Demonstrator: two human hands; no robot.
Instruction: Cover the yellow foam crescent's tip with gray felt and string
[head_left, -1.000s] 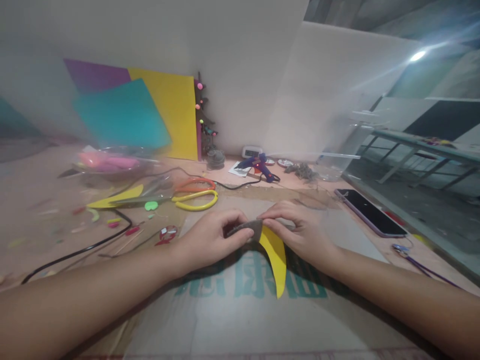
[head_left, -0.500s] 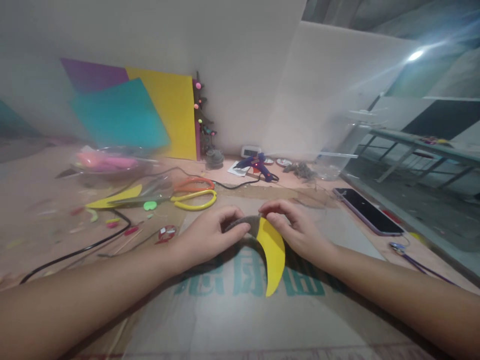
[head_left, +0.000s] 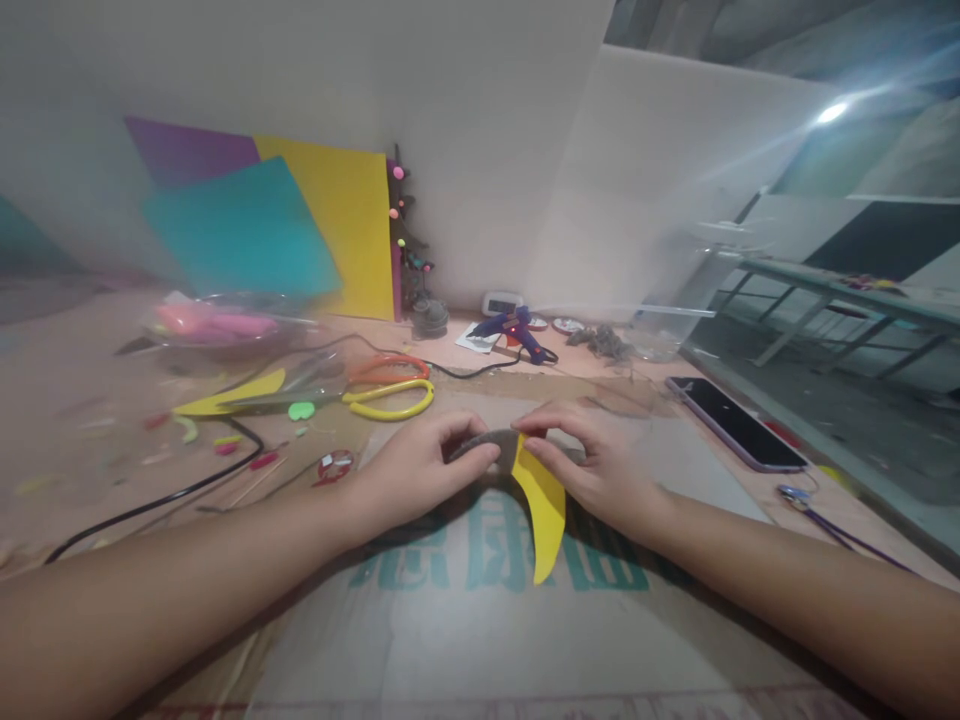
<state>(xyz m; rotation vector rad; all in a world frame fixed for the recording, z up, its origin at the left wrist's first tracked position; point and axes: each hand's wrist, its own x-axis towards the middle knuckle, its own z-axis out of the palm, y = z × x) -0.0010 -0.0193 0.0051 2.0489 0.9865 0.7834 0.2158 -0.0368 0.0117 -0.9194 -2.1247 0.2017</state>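
My left hand (head_left: pixel 427 462) is closed with its thumb and fingers round a curved dark grey band (head_left: pixel 504 450), whose material I cannot make out. A yellow crescent-shaped piece (head_left: pixel 547 515), thin and flat like foam sheet, hangs from the band with its point toward me. My right hand (head_left: pixel 600 462) pinches the yellow piece near its top edge, where it meets the band. Some of the grey band also shows behind the right fingers. Both hands are above a sheet-covered board (head_left: pixel 450 650) with green characters on it.
Scissors (head_left: pixel 390 400) with yellow and orange handles lie left, near a yellow scrap (head_left: pixel 255 390) and a green bit (head_left: pixel 301 411). A blue glue gun (head_left: pixel 517 330) with a cord rests at the back. Coloured sheets (head_left: pixel 240 225) lean on the wall. A phone (head_left: pixel 735 422) lies right.
My right hand has shifted slightly left, its fingers now over the top of the yellow piece. The yellow crescent has tilted a little, and more grey band shows behind it.
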